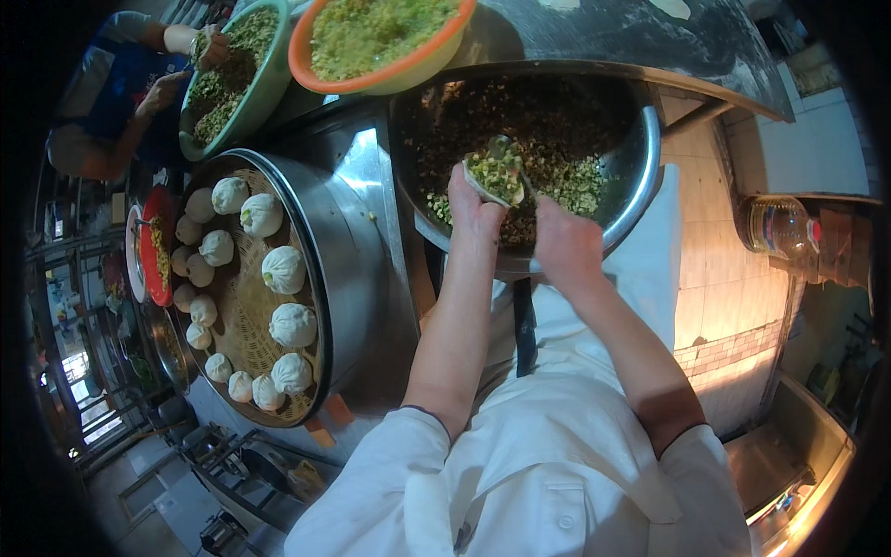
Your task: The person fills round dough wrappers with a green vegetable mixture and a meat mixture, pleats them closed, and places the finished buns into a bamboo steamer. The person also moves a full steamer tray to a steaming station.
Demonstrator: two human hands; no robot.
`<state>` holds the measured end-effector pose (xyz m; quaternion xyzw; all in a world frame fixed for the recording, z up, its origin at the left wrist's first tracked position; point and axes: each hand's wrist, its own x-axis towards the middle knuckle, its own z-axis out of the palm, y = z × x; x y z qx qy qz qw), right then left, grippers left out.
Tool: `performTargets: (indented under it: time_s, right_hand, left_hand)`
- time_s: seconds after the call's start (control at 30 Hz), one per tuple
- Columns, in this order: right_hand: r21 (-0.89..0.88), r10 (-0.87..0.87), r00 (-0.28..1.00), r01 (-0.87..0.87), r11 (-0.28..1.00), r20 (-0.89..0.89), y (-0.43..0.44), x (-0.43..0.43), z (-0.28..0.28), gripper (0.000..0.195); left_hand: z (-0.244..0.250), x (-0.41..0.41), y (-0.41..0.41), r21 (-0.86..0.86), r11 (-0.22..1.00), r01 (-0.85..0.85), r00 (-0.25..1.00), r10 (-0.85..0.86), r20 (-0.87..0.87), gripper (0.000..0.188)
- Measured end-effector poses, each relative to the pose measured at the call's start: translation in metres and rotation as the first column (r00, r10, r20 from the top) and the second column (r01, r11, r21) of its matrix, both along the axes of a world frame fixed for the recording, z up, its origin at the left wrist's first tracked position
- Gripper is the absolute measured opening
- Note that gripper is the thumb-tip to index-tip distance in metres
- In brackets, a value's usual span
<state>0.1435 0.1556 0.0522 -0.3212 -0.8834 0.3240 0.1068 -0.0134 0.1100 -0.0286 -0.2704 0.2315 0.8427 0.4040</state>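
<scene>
My left hand cups a round dough wrapper heaped with chopped green filling. The handle of a metal spoon is in my right hand, and the spoon's bowl is pressed against the top of the filling. Both hands are over the near side of a large stainless steel basin, which holds a dark and green chopped mixture. To the left stands a round metal steamer with a woven base; several pleated buns lie on it in a loose ring.
An orange-rimmed bowl of yellow-green filling and a green basin of chopped greens stand beyond the steamer. Another person's hands work over the green basin. A floured metal table spans the far side. An oil bottle is at right.
</scene>
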Motion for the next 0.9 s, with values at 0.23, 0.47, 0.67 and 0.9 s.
performTargets:
  time_s: [0.23,0.47,0.67,0.9]
  right_hand:
    - [-0.654,-0.084,0.985,-0.035,0.756,-0.15,-0.002,0.013,-0.022,0.025]
    - [-0.567,-0.061,0.968,-0.091,0.819,-0.244,-0.008,0.006,-0.024,0.025]
    - [-0.614,-0.102,0.965,-0.07,0.786,-0.24,-0.016,0.019,-0.039,0.023]
    - [-0.646,-0.04,0.986,-0.076,0.76,-0.162,-0.002,0.01,-0.026,0.024]
  left_hand:
    - [0.019,0.003,-0.012,0.07,0.993,0.096,0.992,-0.089,-0.089,0.018]
    - [0.043,-0.006,-0.015,0.018,0.998,0.052,0.973,-0.047,-0.227,0.022]
    - [0.017,-0.003,-0.027,-0.057,0.979,0.193,0.975,-0.198,-0.1,0.023]
    - [0.02,-0.005,-0.017,-0.076,0.977,0.198,0.968,-0.207,-0.144,0.023]
